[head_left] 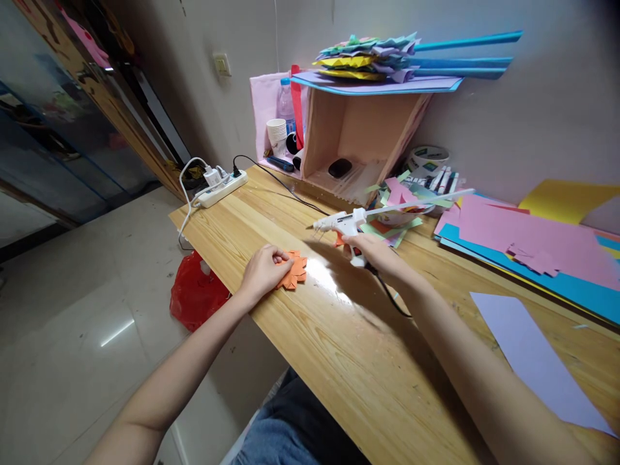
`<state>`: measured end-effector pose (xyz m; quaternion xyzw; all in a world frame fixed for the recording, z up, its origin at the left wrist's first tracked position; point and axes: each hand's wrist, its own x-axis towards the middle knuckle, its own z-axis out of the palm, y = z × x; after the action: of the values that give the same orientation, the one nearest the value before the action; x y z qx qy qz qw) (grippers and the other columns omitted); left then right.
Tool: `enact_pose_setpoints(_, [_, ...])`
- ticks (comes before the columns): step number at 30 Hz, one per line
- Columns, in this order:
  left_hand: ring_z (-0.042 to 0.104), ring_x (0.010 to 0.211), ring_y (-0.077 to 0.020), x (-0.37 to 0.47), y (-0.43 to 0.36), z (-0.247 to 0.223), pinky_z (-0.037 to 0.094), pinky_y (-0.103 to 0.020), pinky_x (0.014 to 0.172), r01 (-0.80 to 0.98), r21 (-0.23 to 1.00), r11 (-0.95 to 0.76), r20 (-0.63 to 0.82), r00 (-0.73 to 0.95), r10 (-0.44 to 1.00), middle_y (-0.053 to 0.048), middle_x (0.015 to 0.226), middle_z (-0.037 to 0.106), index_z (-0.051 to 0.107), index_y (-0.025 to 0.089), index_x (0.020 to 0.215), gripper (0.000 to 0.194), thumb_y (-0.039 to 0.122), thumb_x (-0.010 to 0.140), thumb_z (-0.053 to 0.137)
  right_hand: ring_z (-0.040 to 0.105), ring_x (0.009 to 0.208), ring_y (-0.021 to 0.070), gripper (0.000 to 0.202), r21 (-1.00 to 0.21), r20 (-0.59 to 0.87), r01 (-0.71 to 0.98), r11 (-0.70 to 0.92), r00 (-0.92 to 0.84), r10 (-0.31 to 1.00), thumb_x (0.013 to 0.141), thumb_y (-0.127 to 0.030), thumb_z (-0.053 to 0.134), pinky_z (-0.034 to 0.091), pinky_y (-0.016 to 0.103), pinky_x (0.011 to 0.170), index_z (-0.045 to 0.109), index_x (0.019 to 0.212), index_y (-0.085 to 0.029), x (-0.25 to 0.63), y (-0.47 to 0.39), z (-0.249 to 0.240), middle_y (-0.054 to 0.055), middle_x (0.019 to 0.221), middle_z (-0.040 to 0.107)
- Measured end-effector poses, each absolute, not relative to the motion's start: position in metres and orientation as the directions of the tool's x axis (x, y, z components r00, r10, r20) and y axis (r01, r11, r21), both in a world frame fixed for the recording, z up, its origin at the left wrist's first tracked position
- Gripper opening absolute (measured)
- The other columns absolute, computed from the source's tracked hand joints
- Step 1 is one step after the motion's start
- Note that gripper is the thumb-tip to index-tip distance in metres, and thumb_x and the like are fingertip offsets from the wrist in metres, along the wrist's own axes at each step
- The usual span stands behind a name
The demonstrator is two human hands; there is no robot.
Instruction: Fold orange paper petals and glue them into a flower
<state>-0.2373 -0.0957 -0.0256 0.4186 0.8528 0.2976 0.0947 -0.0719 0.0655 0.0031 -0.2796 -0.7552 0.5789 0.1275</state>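
My left hand [264, 270] is closed at the near-left edge of the table, its bent fingers on an orange folded-paper flower [296, 272] that lies flat on the wood. Part of the flower is hidden under the fingers. To the right, my right hand [372, 252] is wrapped round the handle of a white hot glue gun [341, 223] with an orange trigger. The gun is held above the tabletop, its nozzle pointing left and apart from the flower. A long pale glue stick [421, 201] sticks out of its back, and a black cord [392, 300] hangs from the grip.
A white power strip [223, 188] lies at the table's far-left corner. Behind stands an open box [361, 129] topped with folded-paper pieces [363, 58]. Paper scraps [400, 194] and stacked coloured sheets [542, 232] are at right, near a purple strip [537, 361]. A red bag [196, 294] is on the floor.
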Motion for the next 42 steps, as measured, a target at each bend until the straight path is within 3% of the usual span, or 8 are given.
enact_pose_setpoints(3, [0.057, 0.069, -0.0156, -0.236, -0.096, -0.026, 0.043, -0.027, 0.060, 0.655, 0.585, 0.479, 0.094, -0.641, 0.762, -0.002, 0.077, 0.061, 0.062, 0.020, 0.068, 0.012, 0.031, 0.067, 0.059, 0.044, 0.057, 0.0130, 0.031, -0.932, 0.020, 0.231, 0.280, -0.736, 0.677, 0.078, -0.046, 0.042, 0.034, 0.025, 0.055, 0.051, 0.073, -0.017, -0.079, 0.058, -0.009, 0.000, 0.063, 0.046])
enact_pose_setpoints(7, [0.057, 0.069, -0.0153, -0.236, -0.096, -0.028, 0.043, -0.026, 0.061, 0.657, 0.585, 0.476, 0.101, -0.641, 0.761, -0.002, 0.077, 0.060, 0.061, 0.020, 0.068, 0.010, 0.030, 0.067, 0.058, 0.047, 0.062, 0.0155, 0.026, -0.814, 0.222, 0.208, 0.542, -0.750, 0.623, 0.082, -0.042, 0.040, 0.035, 0.026, 0.060, 0.049, 0.080, -0.018, -0.088, 0.054, -0.018, 0.001, 0.067, 0.050])
enact_pose_setpoints(15, [0.056, 0.074, -0.0153, -0.235, -0.099, -0.030, 0.044, -0.027, 0.067, 0.689, 0.597, 0.412, 0.148, -0.598, 0.787, -0.002, 0.080, 0.058, 0.060, 0.019, 0.073, 0.014, 0.033, 0.070, 0.058, 0.054, 0.072, 0.0209, 0.021, -0.606, 0.238, 0.222, 0.764, -0.865, 0.441, 0.082, -0.033, 0.040, 0.036, 0.029, 0.066, 0.054, 0.086, -0.018, -0.107, 0.063, -0.034, 0.007, 0.082, 0.061])
enact_pose_setpoints(22, [0.057, 0.077, -0.0172, -0.236, -0.103, -0.025, 0.044, -0.029, 0.071, 0.726, 0.562, 0.396, 0.144, -0.557, 0.818, -0.003, 0.080, 0.060, 0.061, 0.019, 0.075, 0.016, 0.031, 0.077, 0.051, 0.055, 0.082, 0.0220, 0.020, -0.580, 0.250, 0.189, 0.793, -0.885, 0.394, 0.084, -0.030, 0.041, 0.037, 0.030, 0.073, 0.054, 0.091, -0.017, -0.109, 0.062, -0.031, 0.009, 0.093, 0.062])
enact_pose_setpoints(26, [0.056, 0.085, -0.0190, -0.247, -0.108, -0.021, 0.043, -0.031, 0.079, 0.723, 0.569, 0.392, 0.133, -0.551, 0.824, -0.005, 0.089, 0.059, 0.063, 0.020, 0.086, 0.018, 0.032, 0.076, 0.054, 0.053, 0.086, 0.0236, 0.026, -0.575, 0.229, 0.233, 0.784, -0.875, 0.428, 0.080, -0.037, 0.049, 0.038, 0.032, 0.075, 0.052, 0.096, -0.016, -0.098, 0.056, -0.028, 0.011, 0.098, 0.060])
enact_pose_setpoints(31, [0.048, 0.099, -0.0265, -0.257, -0.110, -0.020, 0.039, -0.039, 0.086, 0.748, 0.478, 0.460, 0.124, -0.576, 0.808, -0.009, 0.097, 0.055, 0.060, 0.018, 0.097, 0.047, 0.047, 0.060, 0.068, 0.048, 0.098, 0.0253, 0.042, -0.597, 0.255, 0.233, 0.768, -0.852, 0.457, 0.078, -0.037, 0.054, 0.036, 0.035, 0.082, 0.045, 0.114, -0.018, -0.077, 0.049, -0.031, 0.011, 0.110, 0.054])
enact_pose_setpoints(35, [0.052, 0.093, -0.0237, -0.258, -0.106, -0.021, 0.041, -0.035, 0.081, 0.714, 0.539, 0.447, 0.035, -0.549, 0.835, -0.007, 0.092, 0.056, 0.060, 0.018, 0.082, 0.037, 0.045, 0.058, 0.069, 0.050, 0.091, 0.0246, 0.035, -0.603, 0.216, 0.262, 0.753, -0.855, 0.471, 0.078, -0.037, 0.052, 0.037, 0.034, 0.078, 0.048, 0.108, -0.017, -0.078, 0.046, -0.029, 0.011, 0.102, 0.057])
enact_pose_setpoints(42, [0.053, 0.060, -0.0139, -0.252, -0.105, -0.013, 0.039, -0.023, 0.050, 0.515, 0.722, 0.463, -0.132, -0.554, 0.822, 0.001, 0.069, 0.056, 0.054, 0.016, 0.087, 0.043, 0.040, 0.055, 0.071, 0.054, 0.071, 0.0204, 0.017, -0.681, 0.100, 0.347, 0.645, -0.829, 0.551, 0.076, -0.025, 0.043, 0.035, 0.027, 0.062, 0.054, 0.087, -0.018, -0.109, 0.044, -0.028, 0.006, 0.080, 0.061])
